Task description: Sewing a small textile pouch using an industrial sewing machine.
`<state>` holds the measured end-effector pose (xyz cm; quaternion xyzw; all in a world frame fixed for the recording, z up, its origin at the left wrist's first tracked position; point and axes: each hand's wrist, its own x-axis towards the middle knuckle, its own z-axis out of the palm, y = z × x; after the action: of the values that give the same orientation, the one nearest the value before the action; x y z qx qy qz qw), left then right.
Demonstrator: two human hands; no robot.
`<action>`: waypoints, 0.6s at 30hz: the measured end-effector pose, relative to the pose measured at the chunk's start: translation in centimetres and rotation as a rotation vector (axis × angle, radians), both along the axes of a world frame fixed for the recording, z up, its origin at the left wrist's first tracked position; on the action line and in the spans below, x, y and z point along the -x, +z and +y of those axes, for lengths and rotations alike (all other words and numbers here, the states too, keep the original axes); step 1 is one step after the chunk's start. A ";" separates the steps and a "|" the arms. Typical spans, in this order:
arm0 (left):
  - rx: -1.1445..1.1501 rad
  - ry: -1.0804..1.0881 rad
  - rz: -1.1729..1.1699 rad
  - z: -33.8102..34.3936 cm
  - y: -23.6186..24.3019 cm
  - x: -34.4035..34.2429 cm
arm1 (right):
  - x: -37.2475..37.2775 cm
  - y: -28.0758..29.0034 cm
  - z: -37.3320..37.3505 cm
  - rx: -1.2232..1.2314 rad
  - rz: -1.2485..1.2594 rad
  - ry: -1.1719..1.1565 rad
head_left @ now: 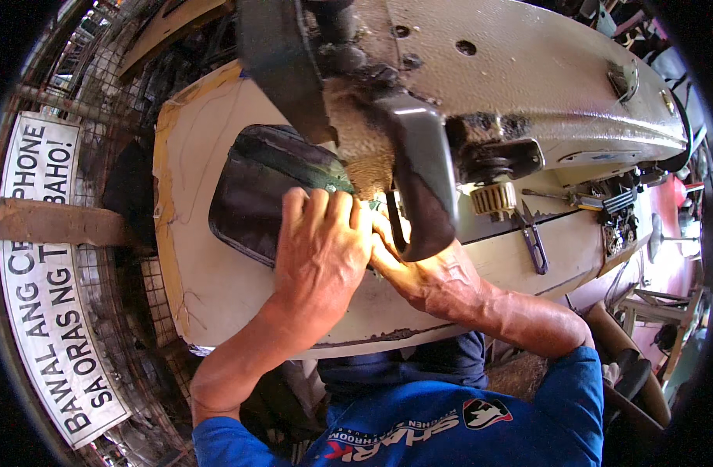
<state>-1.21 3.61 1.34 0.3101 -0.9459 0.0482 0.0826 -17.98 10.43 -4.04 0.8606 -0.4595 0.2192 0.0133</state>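
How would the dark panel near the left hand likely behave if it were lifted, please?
The dark panel is probably bendy, since it looks thin and sheet-like. It is likely light, as little thickness shows at its edge. It seems unlikely to roll, lying flat on the table.

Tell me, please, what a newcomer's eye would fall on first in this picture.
Probably the big sewing machine, its arm filling the upper right. Near the middle, the left hand rests on a dark, round-cornered piece, with the right hand close by, partly hidden by the machine. At the far left, a white sign with bold black lettering stands out.
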 end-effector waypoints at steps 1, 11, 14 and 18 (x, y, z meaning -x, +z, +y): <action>0.142 0.009 -0.113 -0.1 1.0 0.3 | 0.1 -0.3 0.2 -0.011 -0.032 0.013; -0.395 -0.252 0.030 -4.4 1.7 -2.9 | 0.1 -0.4 0.5 -0.050 -0.125 0.146; -0.481 -0.193 0.098 -4.6 0.6 -3.2 | 0.0 0.3 0.4 -0.065 -0.106 0.153; -0.510 -0.185 0.042 -4.2 0.9 -2.9 | 0.0 -0.2 0.4 -0.019 -0.088 0.159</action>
<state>1.68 -0.59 2.22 0.2342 -0.9498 -0.2060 0.0253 -17.93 10.88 -4.24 0.8838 -0.3922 0.2529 -0.0326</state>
